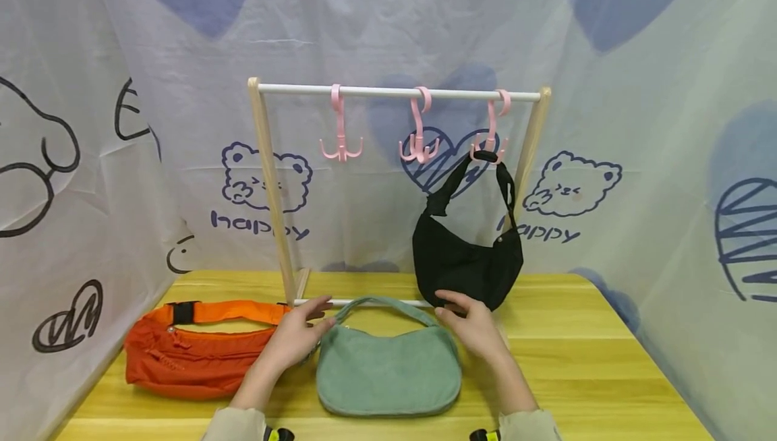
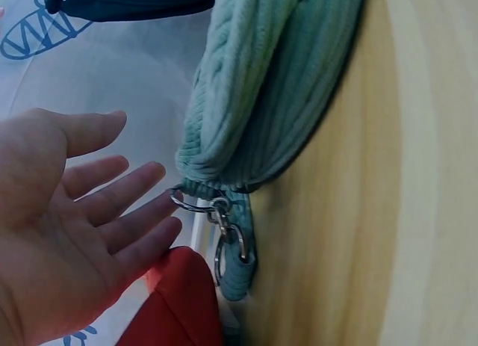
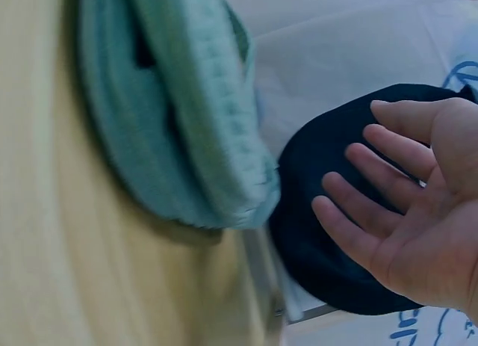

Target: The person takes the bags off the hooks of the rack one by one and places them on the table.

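A green bag (image 1: 388, 370) lies on the wooden table, its strap arched at the back. At its left end is my left hand (image 1: 294, 336), fingers spread and relaxed; in the left wrist view this hand (image 2: 82, 219) is beside the bag's metal ring and clasp (image 2: 224, 219), and whether a fingertip touches the ring I cannot tell. Off the bag's right end, my right hand (image 1: 473, 326) has its fingers apart, holding nothing. The right wrist view shows that hand (image 3: 418, 204) in front of the black bag (image 3: 321, 159), with the green bag (image 3: 179, 114) across from it.
An orange bag (image 1: 200, 353) lies at the left. Behind stands a rack with a white bar (image 1: 376, 92) and wooden posts (image 1: 271, 185). Two pink hooks (image 1: 341, 124) (image 1: 417, 124) hang bare; a third hook (image 1: 491, 124) carries the black bag (image 1: 464, 262) at the right.
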Action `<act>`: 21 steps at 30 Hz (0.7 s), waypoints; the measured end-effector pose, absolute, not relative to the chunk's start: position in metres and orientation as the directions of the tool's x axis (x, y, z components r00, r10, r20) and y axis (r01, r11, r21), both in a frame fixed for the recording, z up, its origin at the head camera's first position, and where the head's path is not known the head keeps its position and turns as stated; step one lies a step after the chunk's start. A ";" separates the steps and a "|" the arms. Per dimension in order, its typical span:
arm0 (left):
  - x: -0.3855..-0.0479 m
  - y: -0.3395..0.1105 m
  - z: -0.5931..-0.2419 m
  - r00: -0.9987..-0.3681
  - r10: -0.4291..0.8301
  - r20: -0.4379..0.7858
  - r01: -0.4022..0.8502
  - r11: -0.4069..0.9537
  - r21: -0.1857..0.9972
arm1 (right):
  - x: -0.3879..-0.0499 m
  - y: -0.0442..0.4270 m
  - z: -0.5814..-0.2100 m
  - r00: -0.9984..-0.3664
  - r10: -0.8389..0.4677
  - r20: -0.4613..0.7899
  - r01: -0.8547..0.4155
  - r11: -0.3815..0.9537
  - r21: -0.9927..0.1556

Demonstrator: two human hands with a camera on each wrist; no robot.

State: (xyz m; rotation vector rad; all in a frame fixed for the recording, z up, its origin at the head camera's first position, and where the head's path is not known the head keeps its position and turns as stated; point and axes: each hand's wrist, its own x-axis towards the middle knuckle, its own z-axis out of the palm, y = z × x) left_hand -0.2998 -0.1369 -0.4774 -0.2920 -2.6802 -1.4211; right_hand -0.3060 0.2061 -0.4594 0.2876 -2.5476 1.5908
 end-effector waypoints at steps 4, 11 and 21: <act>-0.298 -0.137 -0.472 -0.973 0.131 0.188 0.229 0.556 0.799 | -0.304 0.206 -0.449 -0.963 -0.044 0.267 -0.264 0.378 -0.888; -0.292 -0.131 -0.455 -0.949 0.149 0.278 0.315 0.519 0.795 | -0.299 0.203 -0.427 -0.906 0.042 0.421 -0.400 0.238 -0.885; -0.282 -0.101 -0.419 -0.911 0.190 0.366 0.412 0.412 0.813 | -0.283 0.203 -0.394 -0.792 0.223 0.569 -0.558 0.116 -0.822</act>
